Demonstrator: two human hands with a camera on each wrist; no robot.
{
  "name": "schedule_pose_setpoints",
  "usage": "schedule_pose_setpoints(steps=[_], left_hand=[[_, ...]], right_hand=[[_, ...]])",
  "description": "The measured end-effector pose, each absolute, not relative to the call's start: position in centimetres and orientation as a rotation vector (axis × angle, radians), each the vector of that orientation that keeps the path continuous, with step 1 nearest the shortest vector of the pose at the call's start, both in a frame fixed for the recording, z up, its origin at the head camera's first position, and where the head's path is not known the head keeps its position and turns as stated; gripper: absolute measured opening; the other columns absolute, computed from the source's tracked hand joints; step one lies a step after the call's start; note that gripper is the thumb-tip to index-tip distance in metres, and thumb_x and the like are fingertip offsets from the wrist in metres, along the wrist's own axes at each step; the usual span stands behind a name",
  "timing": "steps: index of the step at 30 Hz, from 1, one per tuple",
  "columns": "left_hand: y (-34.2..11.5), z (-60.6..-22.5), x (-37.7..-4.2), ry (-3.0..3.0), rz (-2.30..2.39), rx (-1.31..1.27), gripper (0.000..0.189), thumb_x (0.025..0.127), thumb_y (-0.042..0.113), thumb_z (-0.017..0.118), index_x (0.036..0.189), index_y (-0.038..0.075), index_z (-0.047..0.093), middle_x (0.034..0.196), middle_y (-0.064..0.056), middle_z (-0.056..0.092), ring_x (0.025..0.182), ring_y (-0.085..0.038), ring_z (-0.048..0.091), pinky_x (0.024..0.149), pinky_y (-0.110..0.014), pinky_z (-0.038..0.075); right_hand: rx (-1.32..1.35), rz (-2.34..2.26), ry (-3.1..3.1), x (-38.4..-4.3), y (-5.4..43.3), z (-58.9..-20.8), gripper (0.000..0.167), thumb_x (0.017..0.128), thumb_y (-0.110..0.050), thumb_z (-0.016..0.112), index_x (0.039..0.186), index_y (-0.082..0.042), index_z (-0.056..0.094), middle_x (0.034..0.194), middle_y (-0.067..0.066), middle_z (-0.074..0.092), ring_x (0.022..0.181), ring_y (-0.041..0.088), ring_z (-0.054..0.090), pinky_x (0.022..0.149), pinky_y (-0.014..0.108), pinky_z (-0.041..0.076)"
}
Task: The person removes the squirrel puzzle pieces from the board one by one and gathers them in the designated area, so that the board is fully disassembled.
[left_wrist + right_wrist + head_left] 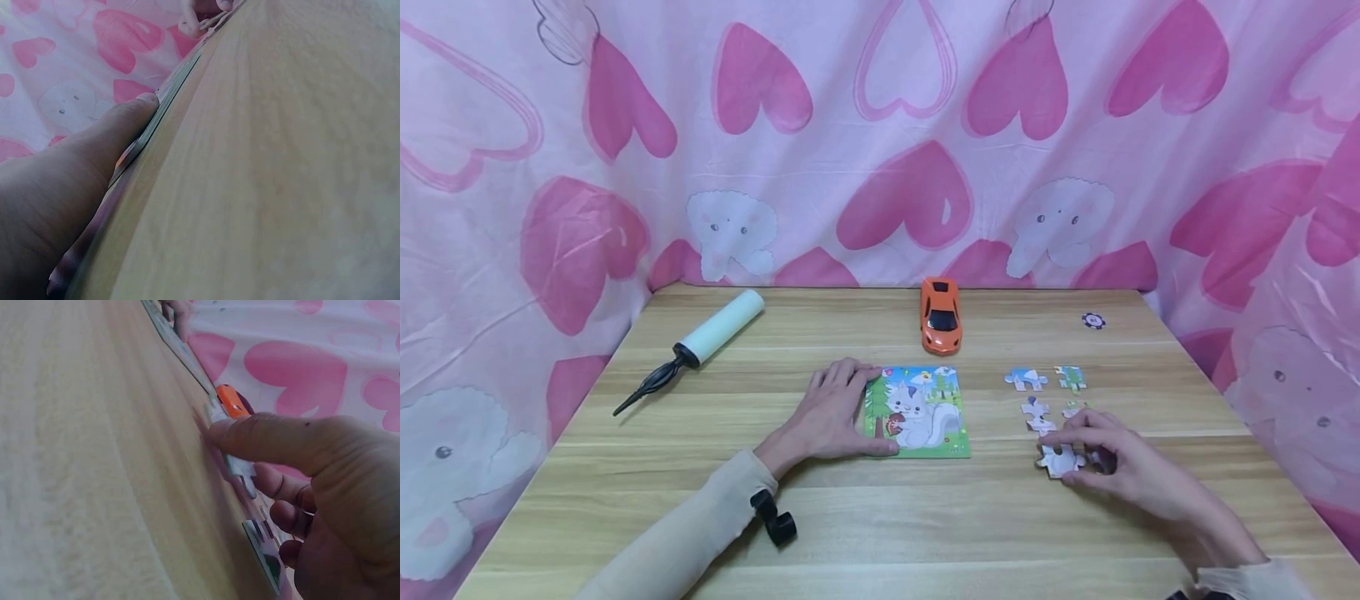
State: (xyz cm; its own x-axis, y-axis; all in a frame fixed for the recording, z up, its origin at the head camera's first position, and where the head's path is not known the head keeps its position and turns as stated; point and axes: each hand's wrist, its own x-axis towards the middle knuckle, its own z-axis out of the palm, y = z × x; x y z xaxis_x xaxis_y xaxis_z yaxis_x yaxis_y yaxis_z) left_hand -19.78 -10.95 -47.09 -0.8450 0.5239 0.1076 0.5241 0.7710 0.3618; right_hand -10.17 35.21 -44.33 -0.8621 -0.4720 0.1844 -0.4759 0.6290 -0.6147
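A square jigsaw puzzle [925, 417] with a squirrel picture lies at mid-table in the head view. My left hand [831, 412] rests along its left side, thumb over the lower edge and fingers by the upper left corner. To the right, my right hand [1131, 467] pinches a whitish puzzle piece [1060, 460] between thumb and fingers. The right wrist view shows the thumb [262, 437] pressed on that piece, close over the table. Loose puzzle pieces [1036, 412] lie just beyond it, some partly hidden by the right hand.
An orange toy car [941, 317] stands behind the puzzle. A hand pump [707, 342] with a pale barrel and black nozzle lies at the left. Toward the back right is a poker chip [1093, 321]. Pink heart-patterned cloth [902, 192] surrounds the wooden table [880, 533].
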Motion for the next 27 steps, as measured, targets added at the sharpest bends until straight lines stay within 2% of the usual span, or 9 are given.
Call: schedule_pose_setpoints(steps=[6,18,27], left_hand=[[-10.94,-47.04,-19.79,-2.956,-0.594,-0.877,0.128,0.073,0.1,0.069,0.171,0.021,0.043,0.158,-0.002,0.044,0.147,-0.023,0.04,0.121,-0.053,0.033],[-10.9,-47.15,-19.84,-2.957,-0.591,-0.87,0.128,0.073,0.101,0.069,0.17,0.022,0.043,0.157,-0.002,0.046,0.146,-0.024,0.04,0.121,-0.053,0.033],[-10.91,-47.13,-19.83,-2.96,-0.585,-0.866,0.129,0.072,0.102,0.068,0.17,0.022,0.043,0.156,-0.001,0.046,0.145,-0.023,0.041,0.12,-0.052,0.034]], right_hand=[[0.808,0.993,-2.862,-10.19,35.26,-44.54,0.048,0.089,-0.027,0.097,0.134,-0.034,0.081,0.125,-0.012,0.066,0.115,0.005,0.052,0.094,0.018,0.043],[0.774,0.932,-2.927,-10.16,35.28,-44.32,0.048,0.09,-0.032,0.096,0.134,-0.037,0.08,0.125,-0.013,0.064,0.113,0.005,0.052,0.092,0.019,0.045],[0.793,0.96,-2.918,-10.27,35.18,-44.23,0.049,0.09,-0.028,0.096,0.135,-0.036,0.08,0.125,-0.013,0.065,0.112,0.006,0.054,0.091,0.02,0.046]])
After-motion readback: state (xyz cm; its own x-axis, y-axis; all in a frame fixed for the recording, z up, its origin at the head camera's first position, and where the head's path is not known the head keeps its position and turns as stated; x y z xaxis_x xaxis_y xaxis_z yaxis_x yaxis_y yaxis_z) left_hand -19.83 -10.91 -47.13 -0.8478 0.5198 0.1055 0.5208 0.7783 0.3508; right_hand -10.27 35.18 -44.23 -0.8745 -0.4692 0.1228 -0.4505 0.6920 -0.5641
